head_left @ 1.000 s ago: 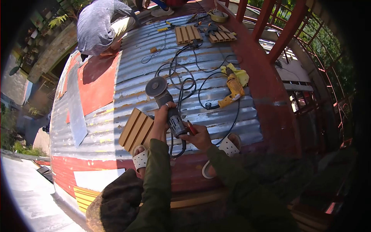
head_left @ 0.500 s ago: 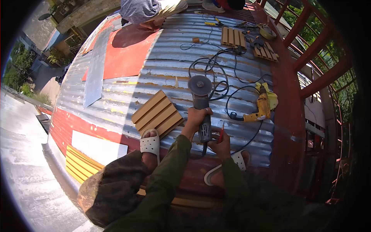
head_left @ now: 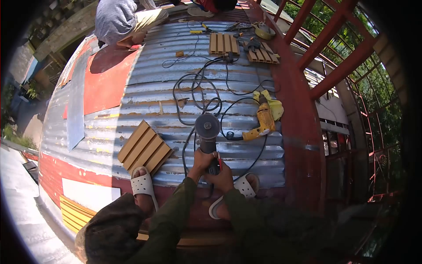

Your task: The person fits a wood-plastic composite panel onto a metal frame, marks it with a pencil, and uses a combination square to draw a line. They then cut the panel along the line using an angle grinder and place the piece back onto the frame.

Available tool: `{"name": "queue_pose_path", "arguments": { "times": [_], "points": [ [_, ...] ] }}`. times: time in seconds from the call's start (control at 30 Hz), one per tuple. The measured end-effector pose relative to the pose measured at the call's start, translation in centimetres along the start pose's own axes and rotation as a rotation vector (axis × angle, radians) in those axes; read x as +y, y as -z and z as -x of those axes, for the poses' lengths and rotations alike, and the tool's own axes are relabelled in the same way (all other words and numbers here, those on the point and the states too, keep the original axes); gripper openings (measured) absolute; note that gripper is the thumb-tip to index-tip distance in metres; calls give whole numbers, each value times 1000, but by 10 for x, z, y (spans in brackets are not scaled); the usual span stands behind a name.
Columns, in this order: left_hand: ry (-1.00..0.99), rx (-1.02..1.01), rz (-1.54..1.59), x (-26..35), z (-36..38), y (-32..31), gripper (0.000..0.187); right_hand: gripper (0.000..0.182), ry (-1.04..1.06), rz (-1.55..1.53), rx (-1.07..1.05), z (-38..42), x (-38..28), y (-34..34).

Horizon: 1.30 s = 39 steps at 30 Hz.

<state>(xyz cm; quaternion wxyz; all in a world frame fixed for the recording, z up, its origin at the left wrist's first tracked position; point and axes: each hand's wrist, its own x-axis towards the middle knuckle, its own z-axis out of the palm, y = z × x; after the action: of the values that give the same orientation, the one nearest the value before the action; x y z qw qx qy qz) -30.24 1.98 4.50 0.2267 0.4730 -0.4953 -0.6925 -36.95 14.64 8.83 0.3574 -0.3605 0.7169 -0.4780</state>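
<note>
An angle grinder [head_left: 208,144] points away from me, its round grey disc at the far end. My left hand [head_left: 202,162] is wrapped round its body, behind the head. At the rear of the body my right hand [head_left: 223,177] is closed against the tool, with a slim red pencil-like stick [head_left: 220,162] held in its fingers. The contact between those fingers and the grinder is partly hidden. A slatted tan panel [head_left: 145,147] lies on the corrugated metal, left of the grinder. To the right lies a yellow drill [head_left: 264,121] beside a yellow cloth [head_left: 276,107].
Black cords [head_left: 179,103] loop over the corrugated sheet [head_left: 154,94] ahead of the grinder. Short slatted pieces [head_left: 223,44] lie farther off, near a crouching person [head_left: 116,22]. Red railing [head_left: 338,70] runs along the right. My sandalled feet [head_left: 143,185] flank the tool.
My right hand has come up onto the grinder's rear, bringing the red stick against it. The camera view has shifted, so the surroundings appear farther left.
</note>
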Motion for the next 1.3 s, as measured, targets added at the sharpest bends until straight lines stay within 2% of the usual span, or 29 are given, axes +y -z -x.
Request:
{"name": "queue_pose_path", "arguments": {
  "times": [0.07,0.1,0.17,0.27,0.3,0.4,0.43,0.5,0.57,0.6,0.67,0.73,0.8,0.87,0.93,1.07,1.2,1.3],
  "points": [
    [-26,-30,8,4,-1,-9,41,62,-113,25,64,0,9,-1],
    [-42,-39,9,0,-4,-11,41,62,-99,28,76,1,8,-2],
    [-29,-25,-78,-12,-14,-8,46,50,-126,-28,184,4,7,-7],
    [7,-73,-67,-30,-30,-7,53,46,-189,23,266,3,17,-17],
    [7,-76,-72,-15,-23,-7,53,53,-255,11,250,2,16,-16],
    [41,-113,-134,13,-16,-15,59,52,-285,-107,264,1,5,-14],
    [-16,-95,-215,12,-19,-16,63,52,-285,-104,264,-3,7,-14],
    [-68,-65,-289,21,-19,-22,67,48,-151,-76,360,-12,12,-16],
    [-129,79,-375,40,-23,-33,66,45,-152,9,354,-29,14,-11],
    [-126,80,-378,39,-30,-34,66,42,-153,94,358,-36,14,-9],
    [-197,114,-441,40,-48,-40,65,41,-144,44,372,-49,12,-10],
    [-171,48,-448,42,-62,-39,63,40,-130,2,397,-60,15,-11],
    [-246,11,-478,42,-72,-40,65,40,-46,-121,446,-69,22,-16],
    [-207,-26,-501,44,-79,-40,65,42,-76,-117,454,-71,26,-19],
    [-250,-59,-537,50,-80,-44,64,42,-40,-83,521,-74,23,-19],
    [-279,-115,-480,71,-86,-54,61,41,34,-138,515,-92,18,-8],
    [-325,-123,-462,92,-130,-66,59,41,36,-54,528,-132,-7,16],
    [-386,-168,-431,102,-163,-74,58,41,-49,42,542,-164,-25,29]
  ]
}}
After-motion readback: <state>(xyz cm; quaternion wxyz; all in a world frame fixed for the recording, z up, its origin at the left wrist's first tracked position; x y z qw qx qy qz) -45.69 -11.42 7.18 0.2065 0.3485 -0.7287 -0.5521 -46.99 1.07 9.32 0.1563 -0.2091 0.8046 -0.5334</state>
